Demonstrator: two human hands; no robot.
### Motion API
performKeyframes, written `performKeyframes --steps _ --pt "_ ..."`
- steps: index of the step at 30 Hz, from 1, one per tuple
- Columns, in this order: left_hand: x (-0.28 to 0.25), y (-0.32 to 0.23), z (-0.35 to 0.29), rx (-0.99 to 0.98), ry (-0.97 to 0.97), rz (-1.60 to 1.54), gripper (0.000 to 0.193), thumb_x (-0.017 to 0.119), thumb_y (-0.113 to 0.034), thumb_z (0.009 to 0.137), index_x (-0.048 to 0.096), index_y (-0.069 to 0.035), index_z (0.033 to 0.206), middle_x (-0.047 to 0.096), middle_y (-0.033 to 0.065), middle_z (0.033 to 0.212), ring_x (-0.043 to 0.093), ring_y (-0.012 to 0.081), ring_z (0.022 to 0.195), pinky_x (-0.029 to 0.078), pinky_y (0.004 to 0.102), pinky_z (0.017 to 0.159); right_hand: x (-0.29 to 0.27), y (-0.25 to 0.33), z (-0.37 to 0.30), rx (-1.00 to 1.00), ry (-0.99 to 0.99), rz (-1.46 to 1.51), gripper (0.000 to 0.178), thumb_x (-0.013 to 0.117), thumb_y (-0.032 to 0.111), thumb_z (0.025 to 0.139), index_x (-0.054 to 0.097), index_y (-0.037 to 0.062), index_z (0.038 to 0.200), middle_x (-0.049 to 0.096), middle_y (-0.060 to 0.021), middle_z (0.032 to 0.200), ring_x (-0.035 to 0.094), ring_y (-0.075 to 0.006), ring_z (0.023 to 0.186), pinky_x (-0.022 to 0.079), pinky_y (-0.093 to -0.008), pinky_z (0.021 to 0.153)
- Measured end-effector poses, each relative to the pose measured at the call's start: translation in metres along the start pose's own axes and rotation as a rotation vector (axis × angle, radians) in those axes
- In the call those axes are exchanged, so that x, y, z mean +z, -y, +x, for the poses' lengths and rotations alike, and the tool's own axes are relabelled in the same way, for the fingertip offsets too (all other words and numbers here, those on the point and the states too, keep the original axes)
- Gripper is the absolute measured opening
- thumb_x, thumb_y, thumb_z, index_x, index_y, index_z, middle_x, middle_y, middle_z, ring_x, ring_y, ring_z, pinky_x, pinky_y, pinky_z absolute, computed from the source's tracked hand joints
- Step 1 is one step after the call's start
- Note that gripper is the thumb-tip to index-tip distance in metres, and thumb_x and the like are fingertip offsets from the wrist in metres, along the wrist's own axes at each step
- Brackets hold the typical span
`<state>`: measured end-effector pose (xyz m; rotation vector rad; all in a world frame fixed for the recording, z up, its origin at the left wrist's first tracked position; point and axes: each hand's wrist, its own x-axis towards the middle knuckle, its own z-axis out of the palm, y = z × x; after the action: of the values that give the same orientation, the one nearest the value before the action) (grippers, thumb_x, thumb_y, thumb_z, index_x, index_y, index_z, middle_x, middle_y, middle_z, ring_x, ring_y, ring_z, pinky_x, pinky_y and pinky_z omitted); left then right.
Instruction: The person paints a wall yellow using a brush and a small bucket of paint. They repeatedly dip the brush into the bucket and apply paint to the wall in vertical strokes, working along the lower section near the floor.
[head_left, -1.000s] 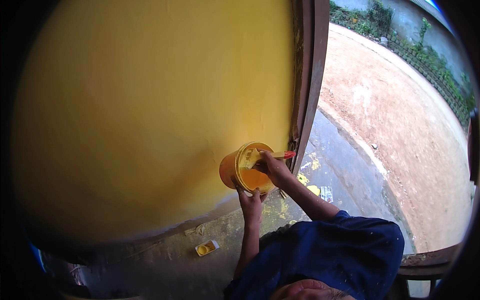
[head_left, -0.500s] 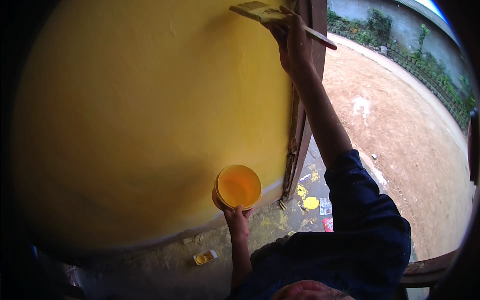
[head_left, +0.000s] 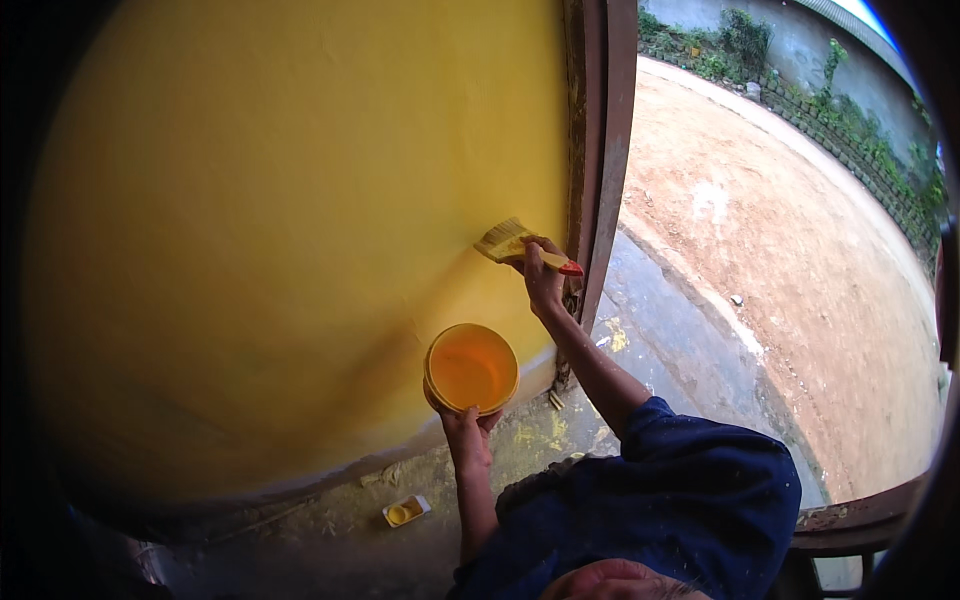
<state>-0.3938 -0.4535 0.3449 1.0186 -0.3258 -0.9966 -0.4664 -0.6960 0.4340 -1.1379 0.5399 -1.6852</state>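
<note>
My right hand (head_left: 543,275) grips a wide paintbrush (head_left: 503,241) by its yellow, red-tipped handle. The bristles point up and left, close to the yellow wall (head_left: 300,220); whether they touch it I cannot tell. Lower down, my left hand (head_left: 468,440) holds a round bucket (head_left: 430,385) from below and the near side, thumb against its wall. Orange-yellow paint (head_left: 472,368) shows inside the bucket, which is held in front of the wall's lower part.
A brown wooden door frame (head_left: 605,130) borders the wall on the right. Beyond it lie grey concrete and reddish bare ground (head_left: 790,260). On the paint-splashed floor (head_left: 530,440) sits a small white tray (head_left: 418,507) with something yellow in it. Far right stands a grey boundary wall (head_left: 830,90) with plants.
My right hand has come down with the paintbrush from the top of the wall to mid-height. The left hand still holds the bucket in nearly the same place.
</note>
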Motion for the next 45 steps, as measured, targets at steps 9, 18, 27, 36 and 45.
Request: performKeyframes --steps 9,18,27,36,45 --pt "-0.018 0.009 -0.009 -0.070 -0.110 0.006 0.059 0.045 -0.001 0.091 0.019 -0.008 0.144 0.040 0.0199 0.136 0.059 0.0355 0.110 0.057 0.0475 0.087 0.128 0.238 0.245 -0.742 0.058 0.138 0.027 0.051 0.019 0.096 0.059 -0.0051 0.106 0.064 -0.0127 0.091 0.066 -0.0197 0.082 0.057 -0.0313 0.073" --pt "-0.025 0.011 -0.007 -0.046 -0.104 0.016 0.062 0.047 -0.001 0.091 0.017 -0.009 0.145 0.038 0.0210 0.137 0.059 0.0349 0.109 0.059 0.0447 0.082 0.007 0.049 0.089 -0.150 -0.059 -0.032 0.027 0.049 0.014 0.095 0.062 -0.0085 0.100 0.065 -0.0191 0.096 0.069 -0.0256 0.083 0.061 -0.0324 0.073" --pt "-0.018 0.007 -0.007 -0.086 -0.080 0.051 0.064 0.046 0.001 0.090 0.016 -0.012 0.146 0.038 0.0205 0.138 0.059 0.0367 0.110 0.059 0.0472 0.084 0.020 0.115 0.145 -0.279 0.173 0.153 0.030 0.054 0.014 0.092 0.061 -0.0104 0.107 0.064 -0.0196 0.098 0.068 -0.0243 0.082 0.060 -0.0311 0.075" --pt "-0.018 0.018 -0.002 -0.120 -0.117 0.006 0.064 0.045 0.002 0.089 0.017 -0.012 0.145 0.038 0.0203 0.137 0.059 0.0378 0.109 0.057 0.0487 0.085 0.057 0.159 0.224 -0.494 0.093 0.251 0.028 0.056 0.018 0.092 0.063 -0.0068 0.103 0.064 -0.0195 0.098 0.068 -0.0252 0.087 0.061 -0.0319 0.073" --pt "-0.015 0.016 0.002 -0.082 -0.018 0.045 0.065 0.048 0.000 0.089 0.017 -0.012 0.145 0.041 0.0195 0.135 0.061 0.0351 0.107 0.059 0.0461 0.083 -0.081 0.023 0.076 0.193 0.082 -0.580 0.030 0.053 0.015 0.094 0.058 -0.0012 0.119 0.064 -0.0127 0.099 0.067 -0.0177 0.078 0.060 -0.0303 0.072"
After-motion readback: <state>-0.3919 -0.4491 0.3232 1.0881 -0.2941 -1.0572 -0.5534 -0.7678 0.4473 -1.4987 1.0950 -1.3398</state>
